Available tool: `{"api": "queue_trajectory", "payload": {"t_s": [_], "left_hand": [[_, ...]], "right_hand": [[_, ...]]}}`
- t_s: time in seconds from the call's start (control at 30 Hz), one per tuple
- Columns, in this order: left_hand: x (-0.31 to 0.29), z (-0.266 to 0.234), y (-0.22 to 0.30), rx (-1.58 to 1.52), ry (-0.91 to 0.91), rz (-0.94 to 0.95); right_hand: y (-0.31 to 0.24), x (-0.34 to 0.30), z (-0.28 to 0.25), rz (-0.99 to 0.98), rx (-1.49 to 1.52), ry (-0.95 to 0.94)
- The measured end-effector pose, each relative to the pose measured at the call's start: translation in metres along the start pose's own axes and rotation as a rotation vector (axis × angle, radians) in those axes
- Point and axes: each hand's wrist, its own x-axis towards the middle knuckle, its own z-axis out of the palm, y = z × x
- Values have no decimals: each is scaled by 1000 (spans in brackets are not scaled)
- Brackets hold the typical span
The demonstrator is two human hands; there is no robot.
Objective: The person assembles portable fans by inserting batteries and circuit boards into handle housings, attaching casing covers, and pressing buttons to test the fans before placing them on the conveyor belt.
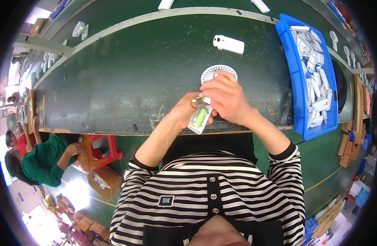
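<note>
A white handheld fan is between my hands over the front part of the dark bench, its round grille pointing away from me. Its handle lies open toward me, with a green battery cell inside. My left hand is closed around the handle from the left. Over the fan's neck and lower grille, my right hand curls its fingers, which hide part of the fan. Whether the right fingers also pinch a small part cannot be seen. Farther off lies a white plastic handle cover.
A blue bin full of white plastic parts stands on the bench at my right. Past the bench's pale far rail, white pieces rest on a green surface. At the left, a co-worker in a green top sits near a red stool.
</note>
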Motion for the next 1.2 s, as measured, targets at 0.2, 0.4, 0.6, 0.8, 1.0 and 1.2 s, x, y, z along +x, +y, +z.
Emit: {"api": "queue_trajectory", "payload": {"t_s": [0.2, 0.4, 0.6, 0.8, 1.0, 1.2], "left_hand": [[0, 1, -3, 46, -41, 16], [-2, 3, -4, -8, -50, -44], [-4, -2, -7, -82, -41, 1], [-1, -4, -6, -147, -75, 47], [-8, 8, 3, -230, 26, 26], [-5, 17, 0, -269, 291, 210]], "right_hand": [[-8, 8, -10, 193, 66, -115], [1, 3, -4, 29, 31, -94], [-6, 9, -16, 27, 35, -211], [-4, -2, 2, -25, -109, 10], [-13, -10, 7, -160, -315, 213], [-10, -21, 22, -139, -293, 330]]}}
